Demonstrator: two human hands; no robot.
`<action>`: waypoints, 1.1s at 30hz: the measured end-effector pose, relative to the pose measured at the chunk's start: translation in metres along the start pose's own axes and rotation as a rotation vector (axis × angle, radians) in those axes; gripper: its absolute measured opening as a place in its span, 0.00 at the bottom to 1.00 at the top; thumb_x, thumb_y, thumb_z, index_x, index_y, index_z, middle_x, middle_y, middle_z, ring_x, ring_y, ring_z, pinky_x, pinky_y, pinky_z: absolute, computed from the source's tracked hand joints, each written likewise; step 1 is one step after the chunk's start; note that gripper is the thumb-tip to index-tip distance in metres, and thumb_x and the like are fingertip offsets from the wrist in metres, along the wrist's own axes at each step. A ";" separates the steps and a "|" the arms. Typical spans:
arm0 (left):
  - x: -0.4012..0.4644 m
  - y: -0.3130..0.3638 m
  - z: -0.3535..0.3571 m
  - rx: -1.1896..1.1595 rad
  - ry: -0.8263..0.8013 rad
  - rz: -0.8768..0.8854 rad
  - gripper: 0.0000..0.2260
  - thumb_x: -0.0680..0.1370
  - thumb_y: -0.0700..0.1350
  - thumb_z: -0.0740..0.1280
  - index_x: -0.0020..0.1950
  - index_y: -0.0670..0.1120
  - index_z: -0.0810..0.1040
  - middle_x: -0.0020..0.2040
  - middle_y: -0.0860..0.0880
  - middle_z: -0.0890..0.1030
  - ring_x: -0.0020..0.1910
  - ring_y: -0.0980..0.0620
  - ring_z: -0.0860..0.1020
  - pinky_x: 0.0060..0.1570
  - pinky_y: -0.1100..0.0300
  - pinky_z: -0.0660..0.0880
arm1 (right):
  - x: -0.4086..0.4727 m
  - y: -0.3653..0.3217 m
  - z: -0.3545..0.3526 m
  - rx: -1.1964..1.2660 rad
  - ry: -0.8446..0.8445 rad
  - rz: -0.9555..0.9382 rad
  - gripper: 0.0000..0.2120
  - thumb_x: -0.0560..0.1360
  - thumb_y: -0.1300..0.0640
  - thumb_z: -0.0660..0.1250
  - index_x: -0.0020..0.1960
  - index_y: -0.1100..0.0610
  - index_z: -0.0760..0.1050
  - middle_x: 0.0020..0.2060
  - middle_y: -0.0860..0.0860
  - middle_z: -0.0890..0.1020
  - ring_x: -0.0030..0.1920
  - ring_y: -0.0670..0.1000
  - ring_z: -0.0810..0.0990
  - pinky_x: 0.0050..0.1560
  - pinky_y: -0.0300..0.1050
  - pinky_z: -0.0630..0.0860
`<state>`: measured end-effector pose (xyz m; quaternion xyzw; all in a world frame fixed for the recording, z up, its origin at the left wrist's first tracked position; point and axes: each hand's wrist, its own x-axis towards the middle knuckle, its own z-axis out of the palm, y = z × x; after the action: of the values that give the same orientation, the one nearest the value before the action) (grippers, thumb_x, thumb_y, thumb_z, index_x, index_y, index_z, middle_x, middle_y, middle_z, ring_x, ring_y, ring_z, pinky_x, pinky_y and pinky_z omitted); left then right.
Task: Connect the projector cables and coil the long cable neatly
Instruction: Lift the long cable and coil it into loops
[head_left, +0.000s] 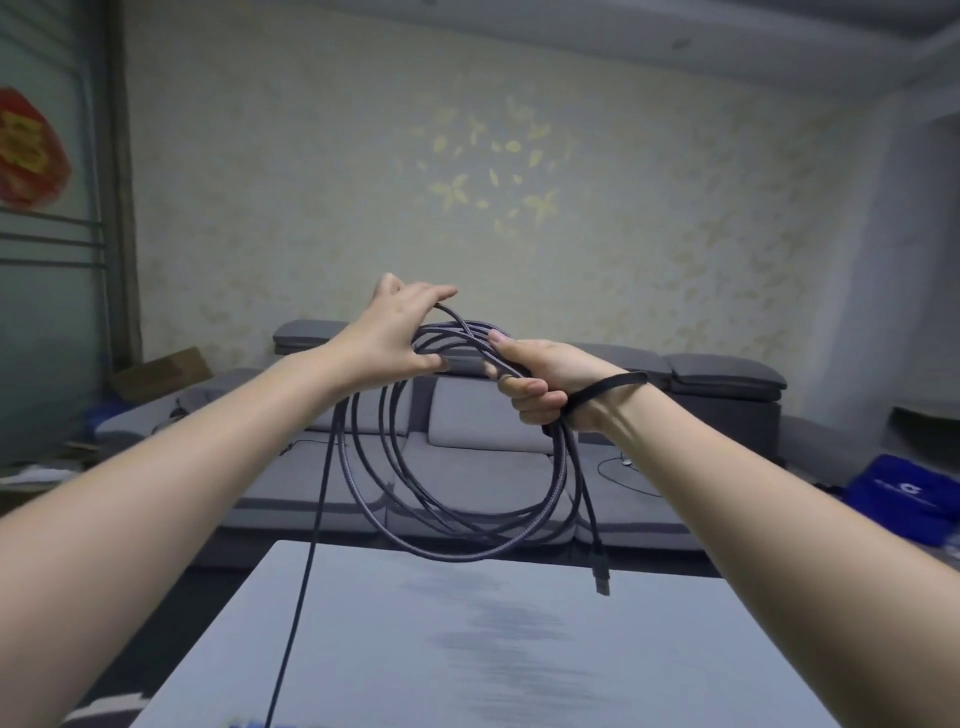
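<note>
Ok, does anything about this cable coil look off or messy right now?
Mostly tidy. The right hand grips the coil, but the loops are uneven in size, one connector end dangles below it, and a long uncoiled strand hangs from the left hand past the table edge.

Open air above table (467, 649) — hanging cable coil (457, 467) and taut strand (311, 545) cross it.

One coiled cable (457, 467), two hands, one table (467, 649), one sofa (483, 467), one blue bag (904, 493).
</note>
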<state>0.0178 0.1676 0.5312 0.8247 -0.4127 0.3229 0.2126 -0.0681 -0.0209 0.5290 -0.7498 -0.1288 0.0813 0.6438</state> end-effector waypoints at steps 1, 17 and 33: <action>0.001 0.000 0.001 0.005 0.011 0.009 0.33 0.72 0.43 0.71 0.74 0.45 0.62 0.66 0.46 0.72 0.60 0.46 0.61 0.57 0.62 0.60 | -0.001 0.000 -0.001 0.010 -0.033 0.007 0.18 0.82 0.46 0.51 0.41 0.56 0.70 0.17 0.44 0.62 0.14 0.41 0.57 0.16 0.31 0.57; -0.005 -0.004 -0.017 -0.507 -0.226 -0.297 0.14 0.76 0.55 0.68 0.42 0.45 0.84 0.19 0.52 0.68 0.20 0.57 0.71 0.26 0.71 0.67 | -0.010 0.001 -0.018 -0.048 0.112 -0.118 0.20 0.79 0.42 0.56 0.38 0.55 0.71 0.17 0.44 0.59 0.15 0.42 0.53 0.17 0.30 0.54; -0.016 0.001 -0.025 -0.987 -0.507 -0.484 0.13 0.74 0.51 0.69 0.43 0.41 0.82 0.20 0.54 0.58 0.16 0.58 0.56 0.21 0.66 0.63 | -0.009 0.004 -0.009 -0.356 0.248 -0.230 0.19 0.80 0.44 0.58 0.34 0.50 0.60 0.23 0.46 0.59 0.20 0.44 0.54 0.21 0.29 0.53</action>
<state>0.0008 0.1910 0.5378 0.7503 -0.3522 -0.1710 0.5326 -0.0737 -0.0327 0.5257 -0.8360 -0.1456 -0.1091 0.5177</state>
